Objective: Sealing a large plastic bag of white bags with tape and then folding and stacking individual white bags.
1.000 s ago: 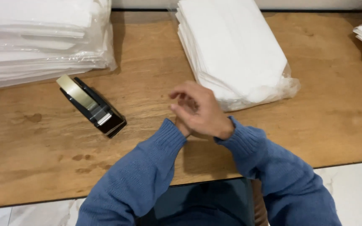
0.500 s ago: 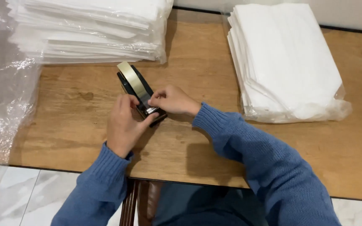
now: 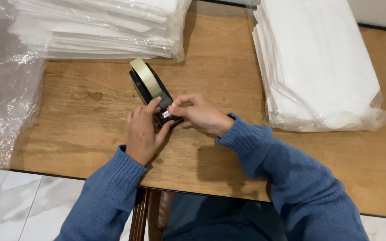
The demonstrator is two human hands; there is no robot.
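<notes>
- Tape dispenser (image 3: 150, 91), black with a pale yellowish roll, sits on the wooden surface (image 3: 86, 116), near the middle, angled with the cutter end toward the person.
- Left hand (image 3: 141, 131) rests against the near end of the dispenser, fingers curled round its side; grip closed on the dispenser body, bracing it.
- Right hand (image 3: 197, 114) is at the cutter end, thumb and forefinger pinched together on something small there; looks like the loose tape end, but too small to be sure. Grip closed in a pinch.
- Progress, as a judgement: early. Dispenser is steadied and the tape end seems caught; no length of tape shows pulled out, no cut piece anywhere on the surface.
- Left to do, judging by what lies here: draw tape off and tear it at the cutter. Nothing in view has tape on it.
- Two stacks of white folded sheets in clear plastic lie well apart from the hands: left stack (image 3: 99, 27) at upper left, right stack (image 3: 318, 62) at upper right.
- Loose clear plastic (image 3: 3, 93) hangs over the left edge of the surface.
- Hidden or unclear: cutter blade covered by the fingers; the tape itself is hard to make out against the fingers.
- Both stacks cut off by the top of the view; height not readable.
- Chair under the surface is only partly seen between the blue sleeves.
</notes>
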